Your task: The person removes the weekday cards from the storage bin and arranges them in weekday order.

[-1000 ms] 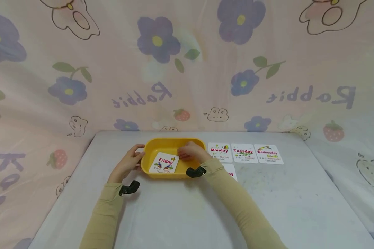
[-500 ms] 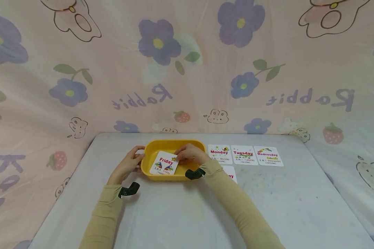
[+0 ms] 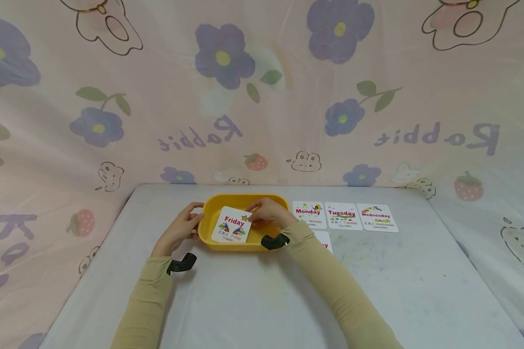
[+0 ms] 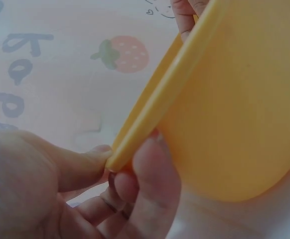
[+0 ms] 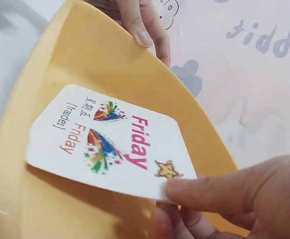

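A white square card printed "Friday" [image 3: 232, 226] is tilted inside the yellow plastic tray [image 3: 244, 247]. My right hand [image 3: 268, 213] pinches its upper right corner by the star, thumb on top and fingers beneath, as the right wrist view shows with the Friday card [image 5: 105, 137]. At the tray's left end my left hand [image 3: 181, 228] grips the rim. In the left wrist view the thumb and fingers of that hand [image 4: 135, 184] pinch the yellow rim [image 4: 160, 99] from both sides.
Right of the tray lie a Monday card [image 3: 307, 215], a Tuesday card [image 3: 343, 216] and a Wednesday card [image 3: 378, 218] in a row. Below Monday, another card [image 3: 324, 240] is partly hidden by the right sleeve. A printed curtain [image 3: 279, 131] hangs behind the white table [image 3: 227, 300].
My right hand has moved left to the Friday card's corner and taken hold of it. The card has risen and shifted slightly. My left hand keeps its grip on the rim.
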